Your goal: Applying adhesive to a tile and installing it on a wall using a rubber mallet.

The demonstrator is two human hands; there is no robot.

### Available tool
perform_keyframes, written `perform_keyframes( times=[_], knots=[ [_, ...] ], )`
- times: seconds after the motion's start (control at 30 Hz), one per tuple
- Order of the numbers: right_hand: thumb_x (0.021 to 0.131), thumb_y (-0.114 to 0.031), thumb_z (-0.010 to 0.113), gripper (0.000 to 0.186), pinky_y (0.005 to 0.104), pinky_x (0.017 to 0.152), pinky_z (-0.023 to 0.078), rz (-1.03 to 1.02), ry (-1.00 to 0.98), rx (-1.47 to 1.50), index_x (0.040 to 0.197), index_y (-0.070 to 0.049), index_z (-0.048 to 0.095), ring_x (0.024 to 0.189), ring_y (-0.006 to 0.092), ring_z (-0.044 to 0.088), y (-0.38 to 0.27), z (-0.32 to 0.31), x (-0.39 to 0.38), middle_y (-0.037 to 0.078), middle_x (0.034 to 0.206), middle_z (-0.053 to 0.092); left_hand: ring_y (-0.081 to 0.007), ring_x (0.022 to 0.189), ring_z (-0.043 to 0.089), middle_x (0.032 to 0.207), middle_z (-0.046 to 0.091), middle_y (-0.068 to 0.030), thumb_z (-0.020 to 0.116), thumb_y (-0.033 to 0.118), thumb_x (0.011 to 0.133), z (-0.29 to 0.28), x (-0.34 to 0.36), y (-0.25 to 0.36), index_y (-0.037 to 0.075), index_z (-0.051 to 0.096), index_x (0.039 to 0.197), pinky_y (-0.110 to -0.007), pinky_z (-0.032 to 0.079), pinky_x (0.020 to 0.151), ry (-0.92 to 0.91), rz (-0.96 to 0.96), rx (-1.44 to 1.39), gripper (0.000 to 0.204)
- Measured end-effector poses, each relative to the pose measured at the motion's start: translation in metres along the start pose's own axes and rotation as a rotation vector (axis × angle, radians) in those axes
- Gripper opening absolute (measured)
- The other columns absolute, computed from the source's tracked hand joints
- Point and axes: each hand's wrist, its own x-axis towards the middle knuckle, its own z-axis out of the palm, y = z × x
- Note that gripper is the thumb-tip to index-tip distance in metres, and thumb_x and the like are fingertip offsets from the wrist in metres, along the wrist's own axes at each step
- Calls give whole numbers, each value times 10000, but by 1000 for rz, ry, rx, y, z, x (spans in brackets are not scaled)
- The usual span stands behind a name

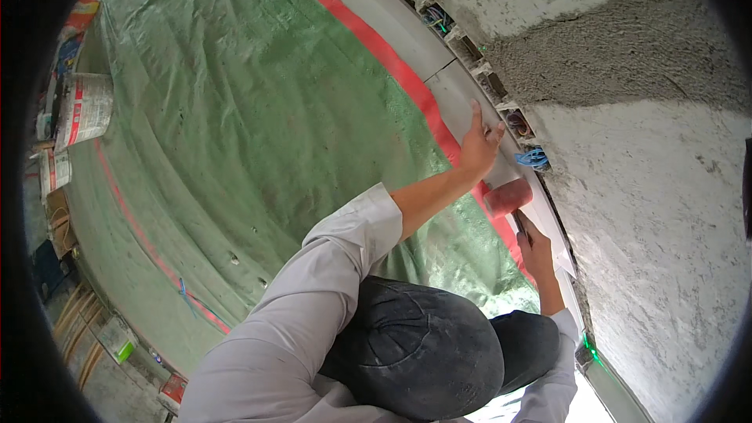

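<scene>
My left hand (482, 145) reaches over the edge of the green sheet, fingers apart and touching a grey skirting strip (441, 81) at the foot of the wall. My right hand (535, 247) grips the handle of a reddish rubber mallet (507, 197), whose head is just below my left hand, over the strip. A red tape band (407, 78) runs along the sheet beside the strip. Just right of my left hand, blue wires (531, 158) come out of an open box in the wall's base.
The green protective sheet (227, 110) spreads to my left, with white buckets (86, 106), coiled material and clutter along its far left. The rough plastered wall (642, 219) rises on the right, with several recessed wire boxes (439, 19). My dark-clad knees (407, 345) are at the bottom.
</scene>
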Motion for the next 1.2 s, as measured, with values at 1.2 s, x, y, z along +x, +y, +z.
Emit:
perform_keyframes(
  times=[1.2],
  knots=[
    [986, -6, 581, 536, 277, 889, 524, 205, -116, 35, 1520, -51, 593, 951, 103, 640, -38, -2, 32, 98, 1300, 745, -477, 1290, 640, 1356, 645, -370, 673, 332, 1055, -7, -3, 21, 28, 125, 1700, -459, 514, 1077, 81, -25, 36, 899]
  ],
)
